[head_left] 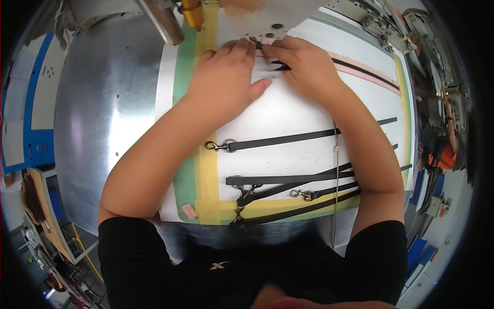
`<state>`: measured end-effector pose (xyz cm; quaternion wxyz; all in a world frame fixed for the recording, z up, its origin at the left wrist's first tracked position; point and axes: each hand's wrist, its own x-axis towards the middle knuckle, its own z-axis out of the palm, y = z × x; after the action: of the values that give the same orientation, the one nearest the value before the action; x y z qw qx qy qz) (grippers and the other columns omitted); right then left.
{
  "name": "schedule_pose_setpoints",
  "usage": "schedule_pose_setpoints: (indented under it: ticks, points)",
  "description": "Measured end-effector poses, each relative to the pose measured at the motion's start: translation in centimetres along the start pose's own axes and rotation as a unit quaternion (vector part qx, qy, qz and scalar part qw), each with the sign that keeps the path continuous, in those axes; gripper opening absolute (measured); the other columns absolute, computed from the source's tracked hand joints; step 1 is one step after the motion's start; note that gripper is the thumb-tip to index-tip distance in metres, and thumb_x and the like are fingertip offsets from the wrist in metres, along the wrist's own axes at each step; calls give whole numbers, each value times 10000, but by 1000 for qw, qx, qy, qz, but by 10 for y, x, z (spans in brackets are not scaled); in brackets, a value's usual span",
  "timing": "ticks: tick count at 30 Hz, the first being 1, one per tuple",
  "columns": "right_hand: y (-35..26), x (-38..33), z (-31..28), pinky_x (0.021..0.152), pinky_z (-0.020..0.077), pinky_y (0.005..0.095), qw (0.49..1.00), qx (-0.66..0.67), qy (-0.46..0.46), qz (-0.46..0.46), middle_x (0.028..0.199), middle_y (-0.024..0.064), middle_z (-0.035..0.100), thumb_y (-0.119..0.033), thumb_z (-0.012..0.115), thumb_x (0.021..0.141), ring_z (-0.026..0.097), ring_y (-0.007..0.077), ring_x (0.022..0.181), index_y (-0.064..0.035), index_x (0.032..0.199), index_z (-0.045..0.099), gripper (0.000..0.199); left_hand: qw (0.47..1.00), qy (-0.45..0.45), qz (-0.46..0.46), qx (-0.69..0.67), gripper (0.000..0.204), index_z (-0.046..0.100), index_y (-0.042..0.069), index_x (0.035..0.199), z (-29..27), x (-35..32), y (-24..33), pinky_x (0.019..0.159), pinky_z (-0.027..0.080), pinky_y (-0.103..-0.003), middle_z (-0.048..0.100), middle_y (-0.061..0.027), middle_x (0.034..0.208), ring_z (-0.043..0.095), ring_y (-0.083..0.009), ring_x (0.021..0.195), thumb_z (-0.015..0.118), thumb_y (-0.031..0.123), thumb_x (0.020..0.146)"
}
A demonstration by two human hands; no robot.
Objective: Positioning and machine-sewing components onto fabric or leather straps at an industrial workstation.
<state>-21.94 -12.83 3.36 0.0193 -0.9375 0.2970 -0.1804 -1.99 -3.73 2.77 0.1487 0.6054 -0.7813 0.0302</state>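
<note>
Though straps (pixel 288 139) dark, shirt logo (pixel 218 265) pale

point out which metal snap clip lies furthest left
The silvery hooked metal clip on the uppermost clip-ended flat black strap; the other metal clips all lie further right and lower.

Blk strap (pixel 365 74) lies lengthwise btwn pink strips (pixel 350 63).

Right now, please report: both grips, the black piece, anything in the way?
Left grip flat, at black piece. Right grip there too, dark prongs poking out below. Machine close ahead, may crowd. Straps nearer body.
</note>
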Motion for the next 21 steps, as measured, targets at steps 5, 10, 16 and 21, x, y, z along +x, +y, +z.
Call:
schedule_pose_setpoints:
  ticks: [5,10,16,21]
  points:
    - [-8,2,-8,860,584,399,998,-37,-48,17,1161,14,692,-11,614,873,704,257,1061,-147,1285,738,451,1000,3,1,-4,720,534,-39,1484,4,-2,-2,1119,447,-467,597,-193,1469,575,-328,1359,650,474,993]
    - [-10,-4,0,869,584,417,998,10,-54,42,1203,25,684,-20,599,893,712,272,1062,-162,1328,715,472,1000,0,1,5,719,527,-40,1487,5,-4,-6,1124,446,-468,587,-191,1485,574,-336,1357,643,477,1000]
    - [-12,-4,-5,848,579,434,997,10,-46,68,1160,43,692,-36,613,873,722,296,996,-173,1289,719,451,1000,-16,-3,-4,719,518,-43,1492,3,-3,-7,1134,436,-474,573,-194,1501,562,-341,1371,631,480,1012]
    - [-13,0,-5,824,575,438,998,-12,-49,43,1104,50,684,-47,618,864,719,293,972,-165,1268,720,433,1000,-18,-10,-2,715,520,-44,1489,1,-5,-5,1138,431,-476,572,-193,1504,554,-341,1381,636,475,1012]
